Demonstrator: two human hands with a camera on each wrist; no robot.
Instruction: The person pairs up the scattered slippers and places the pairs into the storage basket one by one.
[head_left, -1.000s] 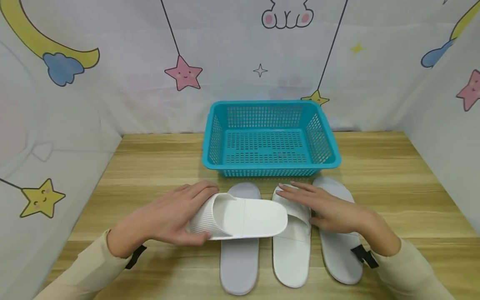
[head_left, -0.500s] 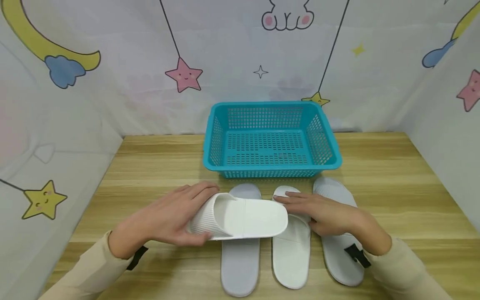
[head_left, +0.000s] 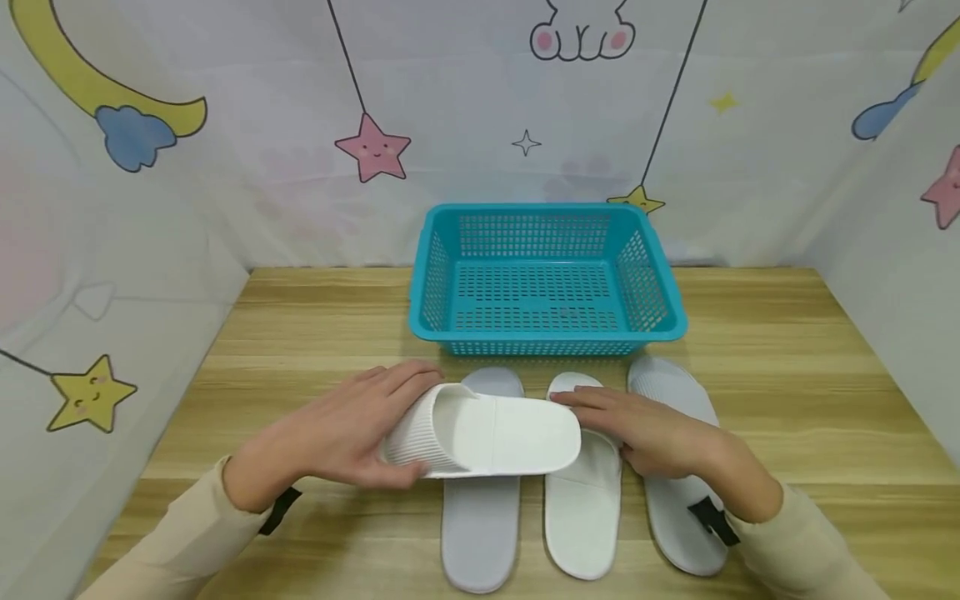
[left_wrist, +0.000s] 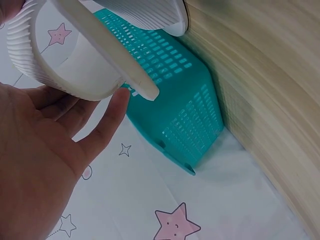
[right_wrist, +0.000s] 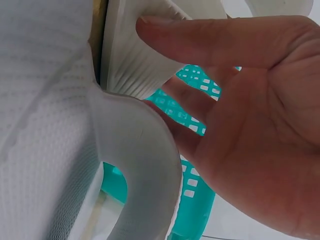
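Right hand (head_left: 656, 432) leftward, on flat white slipper (head_left: 583, 512)

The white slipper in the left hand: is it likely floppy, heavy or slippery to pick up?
The white slipper is probably fairly stiff: gripped at its toe end by the left hand, its sole looks straight. It seems likely light, as that one hand alone holds it. The ribbed strap should give some grip, so slipping looks less likely.

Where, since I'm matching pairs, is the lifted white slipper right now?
In the head view, the white slipper is just below centre, crosswise over the left grey slipper, its toe in the left hand and its heel towards the other white slipper.
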